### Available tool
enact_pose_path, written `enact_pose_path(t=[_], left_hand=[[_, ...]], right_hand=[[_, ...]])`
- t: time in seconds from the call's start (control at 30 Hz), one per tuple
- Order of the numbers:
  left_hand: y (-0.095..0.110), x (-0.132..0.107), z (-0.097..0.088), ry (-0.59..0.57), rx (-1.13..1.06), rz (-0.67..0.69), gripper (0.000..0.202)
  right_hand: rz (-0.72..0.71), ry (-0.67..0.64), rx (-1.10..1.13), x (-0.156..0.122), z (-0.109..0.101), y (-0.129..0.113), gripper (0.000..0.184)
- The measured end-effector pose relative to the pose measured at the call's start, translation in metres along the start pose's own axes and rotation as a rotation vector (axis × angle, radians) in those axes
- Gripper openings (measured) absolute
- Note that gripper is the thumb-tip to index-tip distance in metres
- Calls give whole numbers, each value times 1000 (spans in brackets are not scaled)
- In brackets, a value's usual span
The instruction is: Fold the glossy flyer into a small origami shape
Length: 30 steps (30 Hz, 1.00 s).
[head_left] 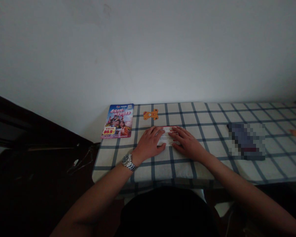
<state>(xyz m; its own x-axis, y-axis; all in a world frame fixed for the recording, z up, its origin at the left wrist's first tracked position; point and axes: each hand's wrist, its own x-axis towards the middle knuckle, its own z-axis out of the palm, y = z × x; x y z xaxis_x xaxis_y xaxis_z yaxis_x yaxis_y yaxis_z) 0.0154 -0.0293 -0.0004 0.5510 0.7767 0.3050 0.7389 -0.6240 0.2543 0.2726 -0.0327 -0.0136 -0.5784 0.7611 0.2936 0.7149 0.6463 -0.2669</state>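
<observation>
A white printed sheet with red bands (168, 140) lies on the checked tablecloth, partly covered by both hands. My left hand (151, 141) rests flat over its left side, fingers stretched out, with a metal watch (129, 161) on the wrist. Over the right side of the sheet lies my right hand (186, 142), its fingers spread. A strip of the print shows between the two hands. Whether the sheet is a single page or a folded leaflet I cannot tell.
A colourful flyer (117, 121) lies at the table's back left corner. To the right is a pixelated dark flat object (245, 140). The checked tablecloth (143, 174) has bear prints, and a pale wall (158, 52) rises behind it.
</observation>
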Motion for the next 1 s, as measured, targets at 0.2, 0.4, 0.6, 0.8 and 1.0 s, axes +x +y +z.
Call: enact_pose_path(t=[0.2,0.4,0.6,0.8,1.0], left_hand=[[1,1,-3,-10,7,-3,53],[2,2,-4,22,26,-4,53],[0,2,0,54,12,-35,55],[-2,2,-2,62,49,-88,58],[-1,3,-7,93,101,-169,39]], right_hand=[[22,10,-11,2,-1,-4,53],[30,13,-48,7,-5,-10,52],[16,-33,-86,13,-6,-8,53],[-13,-30,-104,26,-5,0,54],[-27,-22,-175,40,-6,6,55]])
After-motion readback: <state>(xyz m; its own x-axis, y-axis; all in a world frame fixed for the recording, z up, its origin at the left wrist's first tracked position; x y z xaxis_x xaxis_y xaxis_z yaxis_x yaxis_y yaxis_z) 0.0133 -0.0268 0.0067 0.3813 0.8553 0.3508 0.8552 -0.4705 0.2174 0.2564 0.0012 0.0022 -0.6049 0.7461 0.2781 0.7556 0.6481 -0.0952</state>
